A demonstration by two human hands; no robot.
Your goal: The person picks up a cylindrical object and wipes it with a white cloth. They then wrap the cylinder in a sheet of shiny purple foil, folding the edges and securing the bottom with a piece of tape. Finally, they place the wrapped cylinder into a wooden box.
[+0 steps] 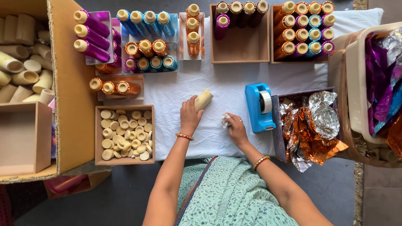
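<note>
Two hands working at mid-frame on the white-clothed counter [184, 90]: left hand [189, 118] gripping a bare cream cardboard tube [204, 100], tilted up and away, likely keeping its side free for wrapping; right hand [235, 127] pinching a small crumpled white scrap [225, 120] just beside. Sitting within reach at right, a blue tape dispenser [259, 106] and a box of crinkled orange and silver foil [312, 127]. Lying lower left, a tray of cream end caps [124, 134].
</note>
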